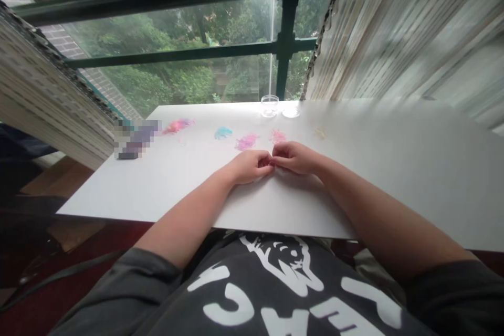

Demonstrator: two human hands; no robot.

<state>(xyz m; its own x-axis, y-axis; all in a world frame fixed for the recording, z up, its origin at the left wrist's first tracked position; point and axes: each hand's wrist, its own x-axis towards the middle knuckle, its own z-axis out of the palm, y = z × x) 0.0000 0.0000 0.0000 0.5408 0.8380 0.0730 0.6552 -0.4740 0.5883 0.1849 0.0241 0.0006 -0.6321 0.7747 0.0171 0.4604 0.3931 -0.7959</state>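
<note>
White table [129, 189] holds five coloured piles [246, 142], two clear dishes [270, 106]; left hand [248, 167] meets right hand [299, 158], fingers [282, 160] pinched, contents unclear.

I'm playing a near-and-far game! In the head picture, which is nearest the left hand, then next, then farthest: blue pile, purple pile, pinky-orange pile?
1. Purple pile, just beyond the left hand
2. Blue pile, farther left
3. Pinky-orange pile, leftmost of these
</note>
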